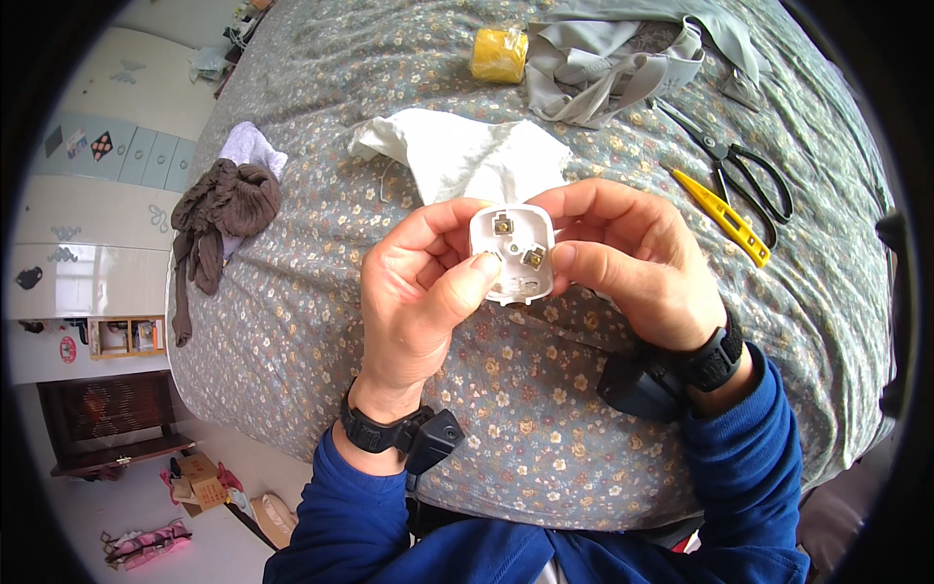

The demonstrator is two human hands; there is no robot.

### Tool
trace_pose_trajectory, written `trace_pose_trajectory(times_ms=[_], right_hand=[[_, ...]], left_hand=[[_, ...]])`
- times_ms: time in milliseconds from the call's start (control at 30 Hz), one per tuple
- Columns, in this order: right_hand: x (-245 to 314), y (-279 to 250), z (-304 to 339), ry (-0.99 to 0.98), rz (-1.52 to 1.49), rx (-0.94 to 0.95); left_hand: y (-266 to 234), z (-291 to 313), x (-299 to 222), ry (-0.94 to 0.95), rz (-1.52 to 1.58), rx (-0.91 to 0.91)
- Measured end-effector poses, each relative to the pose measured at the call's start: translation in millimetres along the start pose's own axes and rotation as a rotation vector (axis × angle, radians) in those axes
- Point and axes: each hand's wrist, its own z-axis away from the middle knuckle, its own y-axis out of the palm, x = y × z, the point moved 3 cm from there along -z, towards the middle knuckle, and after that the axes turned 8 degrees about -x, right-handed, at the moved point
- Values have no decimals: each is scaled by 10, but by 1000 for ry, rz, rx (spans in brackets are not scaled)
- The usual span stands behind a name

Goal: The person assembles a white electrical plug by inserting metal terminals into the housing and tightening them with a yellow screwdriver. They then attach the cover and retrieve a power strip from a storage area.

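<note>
Between my two hands is an opened white plastic housing, which looks like an electrical plug, its hollow side facing up. Two brass-coloured metal terminals sit inside it, and a small round hole lies near its middle. My left hand grips the left side, with the thumb over the rim and its tip inside the shell. On the right, my right hand pinches the edge between thumb and fingers. Some fingertips are hidden behind the housing. A white cloth lies on the bed just beyond my hands.
Over to the right on the flowered bedspread lie a yellow utility knife and black-handled scissors. A yellow tape roll and grey fabric are at the back. Brown clothing lies at the left edge.
</note>
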Motion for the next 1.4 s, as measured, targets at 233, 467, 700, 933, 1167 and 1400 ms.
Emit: trace_pose_trajectory(times_ms=[233, 467, 700, 933, 1167, 1400], right_hand=[[18, -24, 13, -17, 27, -45], [-44, -31, -35, -41, -85, 104], [-96, -57, -58, 14, -240, 169], [-185, -19, -71, 166, -455, 211], [-188, -37, -77, 215, -579, 200], [-192, -39, -62, 268, -605, 238]], left_hand=[[-4, -19, 0, -13, 15, 2], [15, -10, 5, -14, 106, -17], [9, -6, -32, 141, -69, 25], [18, 54, -75, 364, -348, -11], [50, 10, -243, 824, -671, 23], [173, 89, -331, 922, -896, 292]])
